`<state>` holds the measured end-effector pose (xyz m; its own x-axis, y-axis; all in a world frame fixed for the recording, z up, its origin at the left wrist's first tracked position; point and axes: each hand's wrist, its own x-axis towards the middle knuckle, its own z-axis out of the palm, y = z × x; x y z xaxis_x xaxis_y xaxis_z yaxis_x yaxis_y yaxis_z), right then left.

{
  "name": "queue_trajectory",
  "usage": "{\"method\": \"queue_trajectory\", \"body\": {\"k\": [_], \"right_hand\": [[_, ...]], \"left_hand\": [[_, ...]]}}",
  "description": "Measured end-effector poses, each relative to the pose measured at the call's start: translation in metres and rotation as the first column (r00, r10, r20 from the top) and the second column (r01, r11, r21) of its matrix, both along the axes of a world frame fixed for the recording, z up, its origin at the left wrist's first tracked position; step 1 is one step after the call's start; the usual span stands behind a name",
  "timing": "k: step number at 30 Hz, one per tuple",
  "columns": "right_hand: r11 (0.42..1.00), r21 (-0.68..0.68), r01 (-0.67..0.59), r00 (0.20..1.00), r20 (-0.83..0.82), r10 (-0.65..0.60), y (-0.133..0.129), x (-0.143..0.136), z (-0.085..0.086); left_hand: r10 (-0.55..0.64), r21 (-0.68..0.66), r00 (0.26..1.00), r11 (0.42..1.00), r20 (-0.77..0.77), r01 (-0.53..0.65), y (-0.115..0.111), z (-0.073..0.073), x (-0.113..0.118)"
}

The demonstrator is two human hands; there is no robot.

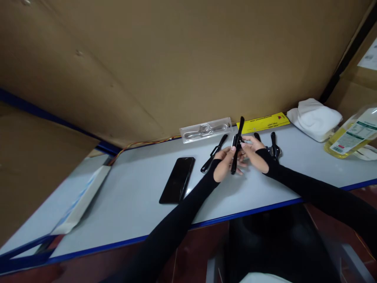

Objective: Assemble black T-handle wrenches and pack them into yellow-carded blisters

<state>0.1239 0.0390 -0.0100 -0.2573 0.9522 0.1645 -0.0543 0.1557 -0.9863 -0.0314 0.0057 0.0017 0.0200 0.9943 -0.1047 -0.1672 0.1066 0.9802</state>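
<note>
Above the table I hold a black spokeshave [241, 126] upright, its two handles pointing up and down. My left hand [225, 159] is closed around its middle from the left, with the thumb on the body. From the right, the fingers of my right hand [252, 148] pinch at the middle, near the blade area; small details there are hidden. A second black spokeshave body [215, 151] with an open slot lies just left of my left hand. Behind my right wrist lie more black handled parts [274, 145], partly covered by the sleeve.
A black phone [177, 180] lies left of my hands. Along the back are a clear plastic blister pack [206, 130], a yellow printed card [265, 122] and a white cloth [314, 118]. A bottle of yellow liquid [350, 135] stands tilted in view at right. A blue edge borders the table [132, 188].
</note>
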Motion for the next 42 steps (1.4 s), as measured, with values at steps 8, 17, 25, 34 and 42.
{"method": "queue_trajectory", "body": {"k": [8,17,25,34,42], "right_hand": [[0.877,0.478,-0.044,0.829,0.507,-0.235,-0.003,0.021,0.018],[0.781,0.535,-0.322,0.844,0.536,-0.019,0.007,0.037,0.031],[0.885,0.444,-0.143,0.907,0.416,-0.062,-0.001,0.035,0.030],[0.860,0.464,-0.211,0.886,0.462,-0.032,-0.004,0.039,0.041],[0.875,0.454,-0.166,0.896,0.441,-0.059,-0.003,0.038,0.037]], "left_hand": [[-0.085,-0.120,0.996,0.989,-0.001,0.084,-0.016,0.012,0.013],[-0.117,-0.143,0.992,0.984,-0.057,0.108,-0.019,0.017,0.015],[-0.071,-0.053,0.997,0.996,-0.018,0.070,-0.022,0.022,0.018],[-0.104,-0.079,0.994,0.991,0.010,0.105,-0.025,0.024,0.017],[-0.073,-0.058,0.997,0.996,0.027,0.074,-0.024,0.021,0.019]]}}
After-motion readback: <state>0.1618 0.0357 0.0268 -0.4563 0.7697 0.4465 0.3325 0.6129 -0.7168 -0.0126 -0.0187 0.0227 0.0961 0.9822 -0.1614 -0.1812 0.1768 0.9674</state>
